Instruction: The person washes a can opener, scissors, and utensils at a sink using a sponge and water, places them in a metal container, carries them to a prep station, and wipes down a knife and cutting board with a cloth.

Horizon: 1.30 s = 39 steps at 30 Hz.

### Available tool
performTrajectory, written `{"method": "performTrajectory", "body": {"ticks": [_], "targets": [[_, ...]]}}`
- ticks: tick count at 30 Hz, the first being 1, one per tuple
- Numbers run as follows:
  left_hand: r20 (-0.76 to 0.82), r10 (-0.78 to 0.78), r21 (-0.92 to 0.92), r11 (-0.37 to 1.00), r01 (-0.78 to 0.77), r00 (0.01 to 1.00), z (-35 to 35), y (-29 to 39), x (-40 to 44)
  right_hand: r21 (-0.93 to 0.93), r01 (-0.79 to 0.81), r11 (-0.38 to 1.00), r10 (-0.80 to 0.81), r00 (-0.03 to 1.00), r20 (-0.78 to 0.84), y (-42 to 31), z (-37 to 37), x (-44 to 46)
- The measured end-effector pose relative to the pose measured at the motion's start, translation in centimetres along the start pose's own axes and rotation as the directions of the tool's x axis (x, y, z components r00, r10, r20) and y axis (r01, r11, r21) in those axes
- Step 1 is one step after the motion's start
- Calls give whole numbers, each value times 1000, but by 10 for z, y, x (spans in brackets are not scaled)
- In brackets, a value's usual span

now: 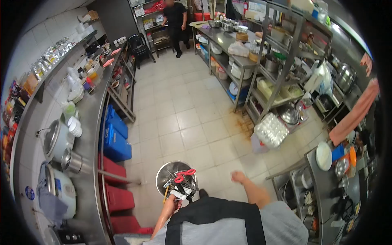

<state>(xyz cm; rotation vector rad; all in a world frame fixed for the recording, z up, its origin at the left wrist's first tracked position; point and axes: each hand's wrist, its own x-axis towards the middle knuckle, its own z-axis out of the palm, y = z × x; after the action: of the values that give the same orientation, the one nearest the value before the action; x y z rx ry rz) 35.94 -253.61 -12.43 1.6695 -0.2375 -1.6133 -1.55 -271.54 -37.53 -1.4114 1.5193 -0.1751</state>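
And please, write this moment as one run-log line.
left hand: at metal bowl's near side | right hand: apart from bowl, blurred | contents: utensils, red handles uppermost

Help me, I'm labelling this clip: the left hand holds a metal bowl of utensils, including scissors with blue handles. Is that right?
Not quite: the head view shows the scissors have red handles, not blue. The left hand does hold a metal bowl of utensils.

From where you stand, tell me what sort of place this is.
Probably a restaurant or other commercial kitchen: a long steel counter bears large cookers, and a metal bowl of utensils is by the left hand.
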Motion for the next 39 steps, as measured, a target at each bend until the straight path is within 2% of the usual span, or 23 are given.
{"method": "performTrajectory", "body": {"ticks": [2, 3, 4, 5, 6, 7, 9, 12, 16, 19, 20, 22, 24, 25, 28, 30, 32, 33, 34, 35, 37, 38, 39], "targets": [[103, 49, 25, 998, -52, 993, 18, 49, 44, -371, -75, 926, 172, 957, 235, 80, 6, 14], [137, 75, 49, 995, -83, 988, 31, 79, 61, -350, -144, 926, 232, 947, 223, 110, 7, -1], [170, 101, 79, 990, -116, 980, 44, 108, 79, -663, 362, 656, -79, 906, 416, 139, 3, -18], [193, 100, 77, 990, -117, 976, 57, 134, 101, -670, 402, 623, -89, 888, 450, 155, 2, -41], [197, 112, 66, 990, -128, 974, 71, 158, 119, -639, 303, 707, -1, 904, 427, 163, -5, -50], [214, 113, 48, 991, -126, 970, 85, 183, 137, -544, 51, 838, 178, 915, 361, 156, -15, -52], [250, 113, 16, 993, -121, 962, 108, 225, 176, -354, -365, 861, 466, 845, 262, 135, -34, -35], [253, 97, -27, 995, -93, 963, 139, 280, 233, -322, -419, 849, 506, 821, 265, 96, -76, 33], [198, 54, 32, 998, -61, 979, 171, 354, 273, -374, -272, 886, 384, 885, 265, 25, -136, 178], [145, 64, 7, 998, -65, 987, 175, 394, 319, -394, -185, 900, 256, 957, 135, -54, -191, 333], [136, 63, -13, 998, -62, 989, 175, 404, 334, -220, -252, 942, 268, 962, 45, -92, -210, 387], [131, 76, -62, 996, -68, 988, 176, 429, 365, 376, -218, 901, 263, 962, -70, -161, -240, 500], [87, 25, -46, 999, -21, 996, 172, 456, 398, 444, -32, 896, 109, 983, -150, -300, -291, 526], [97, -6, -70, 997, 12, 995, 172, 473, 415, 504, 111, 857, -11, 980, -197, -331, -303, 547], [92, 0, 48, 999, -4, 996, 185, 537, 471, 541, 294, 788, -224, 955, -193, -383, -323, 594], [107, -30, 107, 994, 19, 994, 204, 579, 508, 543, 145, 827, -75, 986, -149, -377, -322, 610], [177, -16, 169, 986, -14, 984, 229, 627, 551, 367, -24, 930, 50, 997, -61, -343, -322, 622], [196, 33, 209, 975, -75, 980, 249, 653, 566, -48, -62, 997, 61, 998, -21, -315, -322, 635], [285, 72, 227, 964, -140, 956, 265, 675, 584, -168, -100, 981, 101, 995, -5, -297, -324, 630], [265, 70, 227, 965, -133, 962, 284, 695, 599, -31, -203, 979, 205, 975, 85, -231, -305, 650], [291, 27, 258, 960, -106, 956, 322, 738, 627, 352, -317, 881, 300, 948, 104, -234, -319, 628], [333, 47, 193, 974, -117, 942, 338, 754, 645, 680, -448, 580, 460, 869, 180, -261, -339, 606], [355, 45, 178, 977, -115, 934, 356, 772, 656, 718, -435, 544, 481, 862, 157, -268, -351, 613]]}}
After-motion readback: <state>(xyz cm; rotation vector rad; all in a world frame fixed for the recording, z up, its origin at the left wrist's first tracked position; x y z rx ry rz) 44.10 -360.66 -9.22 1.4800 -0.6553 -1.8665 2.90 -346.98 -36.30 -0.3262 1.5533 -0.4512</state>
